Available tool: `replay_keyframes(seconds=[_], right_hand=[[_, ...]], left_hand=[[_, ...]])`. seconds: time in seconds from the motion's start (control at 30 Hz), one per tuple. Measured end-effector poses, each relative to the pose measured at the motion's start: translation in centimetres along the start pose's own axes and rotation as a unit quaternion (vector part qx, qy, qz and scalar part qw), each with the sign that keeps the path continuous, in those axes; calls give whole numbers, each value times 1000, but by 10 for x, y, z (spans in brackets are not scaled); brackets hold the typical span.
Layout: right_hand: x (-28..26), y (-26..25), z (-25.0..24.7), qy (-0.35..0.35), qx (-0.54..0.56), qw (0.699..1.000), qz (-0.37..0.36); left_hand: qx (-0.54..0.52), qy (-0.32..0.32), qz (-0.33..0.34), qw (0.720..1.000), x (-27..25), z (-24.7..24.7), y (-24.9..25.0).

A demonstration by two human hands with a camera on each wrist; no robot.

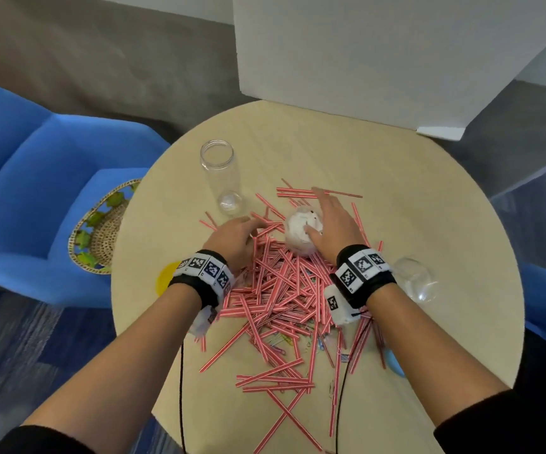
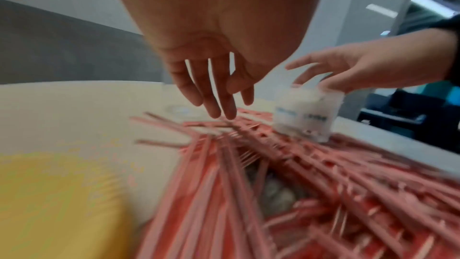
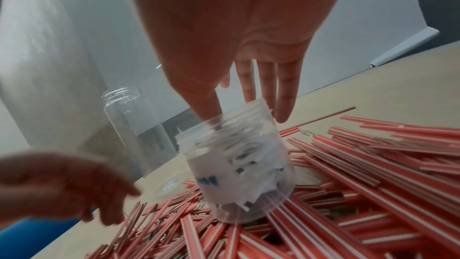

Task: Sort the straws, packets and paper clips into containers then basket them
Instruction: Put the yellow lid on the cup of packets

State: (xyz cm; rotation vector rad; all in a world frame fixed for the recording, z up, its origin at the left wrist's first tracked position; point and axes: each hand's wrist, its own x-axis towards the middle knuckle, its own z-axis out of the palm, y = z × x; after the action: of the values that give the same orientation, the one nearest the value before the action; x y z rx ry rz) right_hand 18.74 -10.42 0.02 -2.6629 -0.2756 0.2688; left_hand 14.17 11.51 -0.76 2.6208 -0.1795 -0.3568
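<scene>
Dozens of red-and-white straws (image 1: 281, 290) lie in a loose heap across the middle of the round tabletop (image 1: 428, 208), their long axes pointing every way, with strays running toward the near edge and a few lying crosswise at the far side of the heap. Coloured paper clips (image 1: 279, 340) show among the straws in the near part of the pile. A short clear jar (image 1: 301, 232) packed with white packets (image 3: 236, 157) stands on the heap, tilted in the right wrist view; the right hand (image 1: 333, 224) is spread over its mouth, fingers straight, fingertips at the rim. The left hand (image 1: 235, 239) hovers just beside it over the straws, fingers loosely extended, holding nothing. A tall clear jar (image 1: 220, 175) stands upright and empty beyond the left hand. Another clear container (image 1: 415, 283) sits by the right wrist near the right edge. The far and right parts of the tabletop are bare. A woven basket (image 1: 101, 231) rests on a blue sofa (image 1: 29, 178) off the left edge, and a yellow lid (image 1: 166, 278) lies under the left wrist.
</scene>
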Motion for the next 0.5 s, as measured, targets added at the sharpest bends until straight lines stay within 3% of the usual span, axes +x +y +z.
replay_keyframes(seconds=[0.17, 0.27, 0.37, 0.5], right_hand=[[2, -4, 9, -8, 11, 1000, -9], [0, -4, 11, -6, 16, 1000, 1], [-2, -4, 9, -10, 34, 999, 6], [-4, 0, 5, -10, 86, 996, 34]], left_hand=[[63, 26, -109, 992, -57, -8, -60], [81, -11, -185, 979, -81, -2, -82], [84, -30, -199, 976, -89, 6, -93], [35, 30, -189, 981, -81, -4, -80]])
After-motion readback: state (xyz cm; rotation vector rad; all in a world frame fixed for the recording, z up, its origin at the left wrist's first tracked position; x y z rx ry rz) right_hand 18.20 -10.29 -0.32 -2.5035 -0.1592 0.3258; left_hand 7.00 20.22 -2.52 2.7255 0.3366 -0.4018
